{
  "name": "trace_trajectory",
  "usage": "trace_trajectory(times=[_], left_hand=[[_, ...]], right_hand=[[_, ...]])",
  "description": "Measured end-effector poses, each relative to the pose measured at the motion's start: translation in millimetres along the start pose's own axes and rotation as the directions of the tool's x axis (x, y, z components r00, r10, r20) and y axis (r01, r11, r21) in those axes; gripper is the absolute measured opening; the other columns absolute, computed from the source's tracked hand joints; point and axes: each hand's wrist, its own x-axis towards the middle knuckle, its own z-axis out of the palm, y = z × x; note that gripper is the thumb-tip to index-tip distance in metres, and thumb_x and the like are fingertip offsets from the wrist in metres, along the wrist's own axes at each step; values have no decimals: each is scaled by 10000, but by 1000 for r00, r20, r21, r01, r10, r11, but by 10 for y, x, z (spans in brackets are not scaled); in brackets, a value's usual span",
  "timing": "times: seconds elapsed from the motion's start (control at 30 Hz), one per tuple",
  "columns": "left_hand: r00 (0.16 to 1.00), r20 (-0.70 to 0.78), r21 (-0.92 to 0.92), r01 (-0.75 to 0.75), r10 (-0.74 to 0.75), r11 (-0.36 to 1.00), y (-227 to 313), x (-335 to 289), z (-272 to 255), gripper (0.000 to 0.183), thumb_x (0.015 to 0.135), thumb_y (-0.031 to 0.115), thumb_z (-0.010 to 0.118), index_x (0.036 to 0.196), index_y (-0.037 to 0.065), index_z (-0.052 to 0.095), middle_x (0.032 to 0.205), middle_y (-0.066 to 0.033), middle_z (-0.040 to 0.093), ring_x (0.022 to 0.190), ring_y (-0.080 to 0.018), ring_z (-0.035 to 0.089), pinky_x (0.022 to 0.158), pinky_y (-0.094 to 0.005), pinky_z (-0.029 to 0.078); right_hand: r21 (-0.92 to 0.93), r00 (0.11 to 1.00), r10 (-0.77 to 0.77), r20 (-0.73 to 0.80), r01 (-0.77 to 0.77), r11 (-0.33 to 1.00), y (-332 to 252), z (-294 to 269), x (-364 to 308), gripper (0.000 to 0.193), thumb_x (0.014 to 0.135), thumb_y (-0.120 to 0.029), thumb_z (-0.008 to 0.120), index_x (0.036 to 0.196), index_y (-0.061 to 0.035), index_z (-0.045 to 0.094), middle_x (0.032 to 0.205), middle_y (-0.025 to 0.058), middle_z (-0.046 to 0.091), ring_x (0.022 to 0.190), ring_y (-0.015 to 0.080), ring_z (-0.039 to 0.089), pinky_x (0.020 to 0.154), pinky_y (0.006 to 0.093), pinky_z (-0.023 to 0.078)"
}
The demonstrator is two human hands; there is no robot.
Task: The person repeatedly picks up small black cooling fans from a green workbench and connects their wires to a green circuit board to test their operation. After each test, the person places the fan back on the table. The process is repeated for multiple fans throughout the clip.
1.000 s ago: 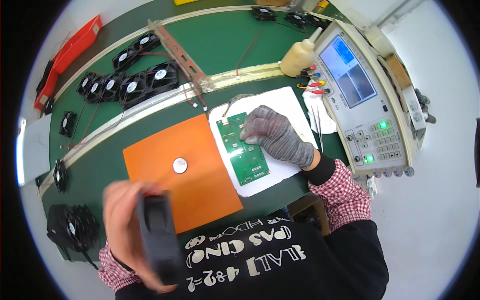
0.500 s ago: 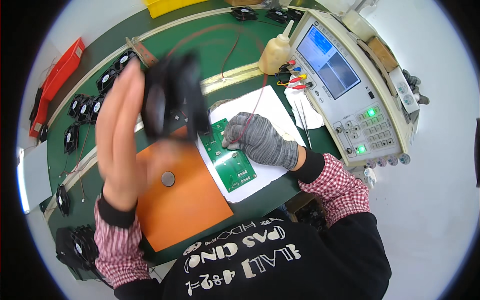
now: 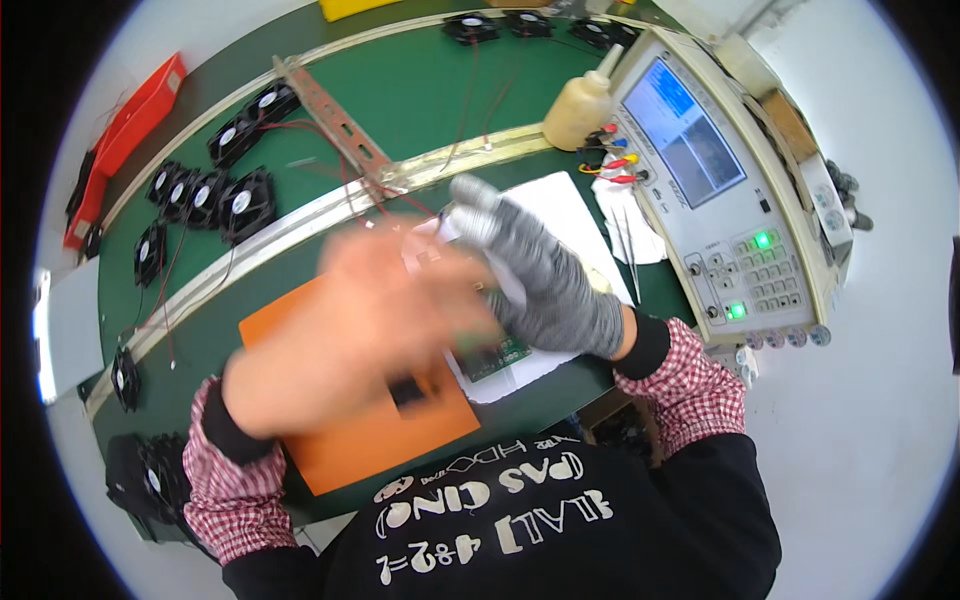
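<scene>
My left hand (image 3: 390,300), bare and smeared by motion, reaches across the orange sheet (image 3: 340,455) toward my right hand; its fingers and anything in them cannot be made out. A small dark thing (image 3: 405,393) shows below it. My right hand (image 3: 545,280) wears a grey knit glove, its fingers stretched toward the upper left, tips partly blurred. It is over the green circuit board (image 3: 490,360), which lies on a white pad (image 3: 560,200) and is mostly covered by both hands. Black fans (image 3: 247,205) with wires stand to the left.
A metal bracket (image 3: 340,125) rests across the pale rail. A squeeze bottle (image 3: 582,105) stands beside a test instrument (image 3: 690,150) with a lit screen and coloured leads. Tweezers (image 3: 628,245) lie on a white cloth. At the far left is a red bin (image 3: 135,125).
My left hand has swung right, from the left side to beside my right hand. The black fan it held is no longer visible in it. My right hand's fingers have lifted off the board.
</scene>
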Motion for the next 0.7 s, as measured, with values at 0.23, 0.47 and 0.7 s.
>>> trace_trajectory(times=[0.23, 0.47, 0.7], left_hand=[[901, 402, -150, 242, -164, 959, 235, -596, -188, 351, 779, 122, 590, 1129, 110, 599, 1246, -118, 548, 1265, -349, 468, 987, -468, 428], [748, -468, 525, 664, -470, 532, 139, -936, -122, 459, 728, 11, 631, 1178, 87, 573, 1407, -120, 505, 1326, -326, 434, 1042, -455, 392], [875, -247, 328, 480, -417, 813, 138, -863, 293, 493, 754, -33, 594, 1229, 101, 592, 1422, -154, 500, 1264, -338, 508, 1052, -436, 406]], right_hand=[[-110, 915, -181, 360, 235, 966, 20, 30, -162, 252, 773, -126, 629, 1024, -111, 656, 949, 80, 569, 1000, 290, 571, 874, 435, 475], [-161, 902, 348, 254, -316, 935, 230, -100, -93, 177, 810, -95, 706, 981, -52, 715, 845, 75, 609, 865, 233, 614, 816, 326, 507], [209, 875, 425, 231, -471, 857, 267, 31, -196, 160, 768, -46, 761, 920, -22, 714, 872, 76, 648, 847, 201, 648, 791, 308, 514]])
